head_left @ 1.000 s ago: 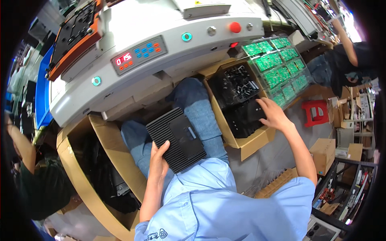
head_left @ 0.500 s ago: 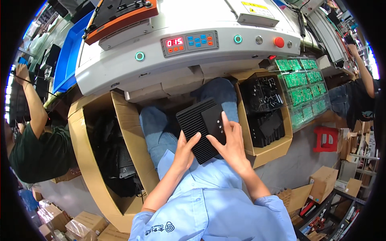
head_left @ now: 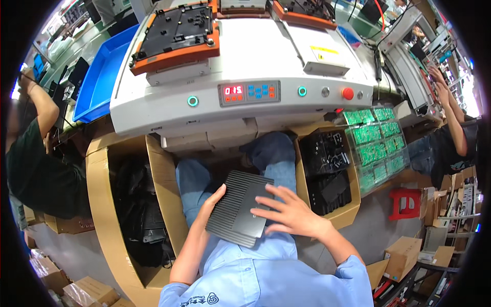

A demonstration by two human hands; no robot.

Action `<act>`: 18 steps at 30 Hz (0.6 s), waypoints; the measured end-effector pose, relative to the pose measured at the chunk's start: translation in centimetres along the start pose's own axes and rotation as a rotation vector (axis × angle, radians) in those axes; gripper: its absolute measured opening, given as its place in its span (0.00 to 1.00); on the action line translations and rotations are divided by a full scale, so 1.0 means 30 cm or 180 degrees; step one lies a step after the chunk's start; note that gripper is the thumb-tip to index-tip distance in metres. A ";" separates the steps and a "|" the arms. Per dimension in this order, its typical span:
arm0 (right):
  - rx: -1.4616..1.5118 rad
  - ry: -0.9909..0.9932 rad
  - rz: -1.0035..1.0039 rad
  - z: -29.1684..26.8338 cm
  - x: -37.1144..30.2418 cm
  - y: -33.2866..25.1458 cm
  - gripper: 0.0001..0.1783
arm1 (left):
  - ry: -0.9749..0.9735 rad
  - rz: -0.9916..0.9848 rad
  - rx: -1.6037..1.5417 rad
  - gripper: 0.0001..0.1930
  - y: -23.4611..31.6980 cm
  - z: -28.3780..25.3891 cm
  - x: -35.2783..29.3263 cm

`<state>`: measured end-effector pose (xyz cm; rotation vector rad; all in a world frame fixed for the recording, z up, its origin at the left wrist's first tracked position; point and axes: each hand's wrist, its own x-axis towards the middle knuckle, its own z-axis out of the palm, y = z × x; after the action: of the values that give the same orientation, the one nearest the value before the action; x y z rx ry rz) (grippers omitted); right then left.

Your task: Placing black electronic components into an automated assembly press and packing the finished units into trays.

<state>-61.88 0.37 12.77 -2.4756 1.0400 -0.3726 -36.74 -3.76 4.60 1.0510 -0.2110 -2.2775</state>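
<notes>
A black finned metal housing point(head_left: 238, 207) is over my lap, its ridges running across one side and a flat smooth panel on the other. My left hand point(head_left: 210, 203) grips its left edge, with the thumb along the ribbed face. Over the flat panel spreads my right hand point(head_left: 291, 211), its fingers apart and the fingertips at or just above the surface. Whether they touch it I cannot tell. The underside of the housing and the left fingers beneath it are hidden.
Cardboard boxes with black parts stand to my left point(head_left: 176, 204) and right point(head_left: 341, 221). Ahead is a white machine point(head_left: 250, 56) with a control panel and orange-framed fixtures. Green circuit boards point(head_left: 371, 134) lie in clear trays; a red stool point(head_left: 405, 203) stands at right. Co-workers sit on both sides.
The housing has come lower and nearer my body and turned. My right hand has gone from gripping its right side to fingers spread over the panel. The view has tilted up.
</notes>
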 end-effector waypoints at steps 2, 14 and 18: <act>-0.0365 0.0671 -0.0495 0.031 0.033 0.010 0.29 | -0.0531 0.0025 -0.0387 0.25 -0.007 0.007 0.017; 0.3360 0.0803 0.1999 0.026 0.218 0.005 0.18 | -0.0400 0.1229 0.1941 0.29 0.093 -0.099 -0.202; 0.2665 0.0830 0.1292 -0.090 0.378 -0.062 0.12 | -0.0277 0.1247 -0.0213 0.32 0.092 -0.001 -0.202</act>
<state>-54.08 -7.45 16.92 -1.4675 1.1440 -0.8123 -32.42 -2.36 9.49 0.7966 -0.3419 -1.9615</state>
